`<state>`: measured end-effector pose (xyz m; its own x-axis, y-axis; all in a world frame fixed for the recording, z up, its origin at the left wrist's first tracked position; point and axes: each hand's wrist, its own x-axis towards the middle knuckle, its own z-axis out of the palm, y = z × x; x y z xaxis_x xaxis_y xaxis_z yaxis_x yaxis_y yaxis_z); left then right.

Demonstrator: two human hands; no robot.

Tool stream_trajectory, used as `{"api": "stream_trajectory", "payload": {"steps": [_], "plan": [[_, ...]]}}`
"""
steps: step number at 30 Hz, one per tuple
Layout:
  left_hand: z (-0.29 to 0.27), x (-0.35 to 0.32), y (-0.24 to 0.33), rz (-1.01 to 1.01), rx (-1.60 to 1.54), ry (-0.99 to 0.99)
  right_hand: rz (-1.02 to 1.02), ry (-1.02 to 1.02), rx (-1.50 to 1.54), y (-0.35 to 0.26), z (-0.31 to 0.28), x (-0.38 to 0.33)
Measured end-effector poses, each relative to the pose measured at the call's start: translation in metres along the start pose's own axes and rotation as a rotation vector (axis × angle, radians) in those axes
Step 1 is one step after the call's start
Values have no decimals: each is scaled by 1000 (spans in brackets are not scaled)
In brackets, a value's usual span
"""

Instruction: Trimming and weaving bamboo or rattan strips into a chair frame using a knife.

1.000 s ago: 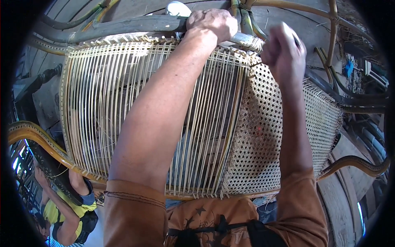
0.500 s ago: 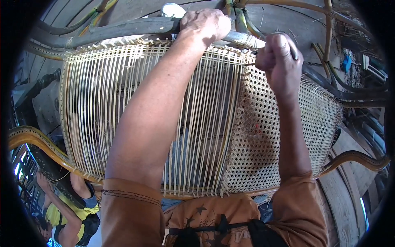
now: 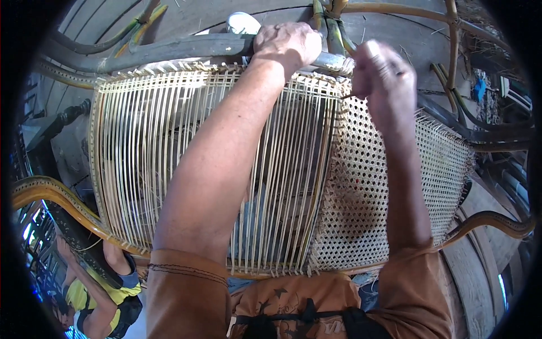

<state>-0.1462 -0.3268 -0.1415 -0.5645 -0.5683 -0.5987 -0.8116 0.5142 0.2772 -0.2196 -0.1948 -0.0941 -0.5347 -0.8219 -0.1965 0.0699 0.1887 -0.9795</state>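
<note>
In front of me lies a cane seat frame with a panel of pale rattan strands [image 3: 282, 186], parallel and spaced apart at the left and middle. At the right the panel is closely woven cane mesh [image 3: 353, 209]. My left hand [image 3: 288, 42] is closed over the dark pole [image 3: 186, 46] along the far edge; its fingertips are hidden. My right hand [image 3: 387, 79], a little blurred, is closed around an awl-like tool. The tool's thin tip [image 3: 346, 97] points left at the far corner where mesh and open strands meet.
A person in a yellow shirt [image 3: 96, 294] sits at the lower left. Curved armrests [image 3: 51, 189] stick out at both sides. A white round object [image 3: 243, 22] is beyond the pole. More bent poles [image 3: 389, 8] stand at the far side, over a plank floor [image 3: 192, 14].
The view has shifted slightly, so the frame sits a little lower and further right. My right hand has lifted slightly relative to the panel, tool still in it. My left hand stays on the pole.
</note>
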Motion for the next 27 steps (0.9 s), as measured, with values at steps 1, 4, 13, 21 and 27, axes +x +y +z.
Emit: {"api": "stream_trajectory", "payload": {"steps": [1, 4, 13, 21, 27], "plan": [[0, -2, -1, 3, 8, 4, -53, 109, 200, -13, -11, 8], [6, 3, 3, 55, -66, 141, -321, -297, 412, -97, -85, 29], [-4, -6, 7, -17, 16, 32, 253, 365, -213, -80, -152, -192], [17, -30, 20, 578, -50, 514, 1284, 201, -236, -32, -169, -438], [25, -80, 61, 244, -4, 73, 996, 469, -661, 106, -132, -562]]}}
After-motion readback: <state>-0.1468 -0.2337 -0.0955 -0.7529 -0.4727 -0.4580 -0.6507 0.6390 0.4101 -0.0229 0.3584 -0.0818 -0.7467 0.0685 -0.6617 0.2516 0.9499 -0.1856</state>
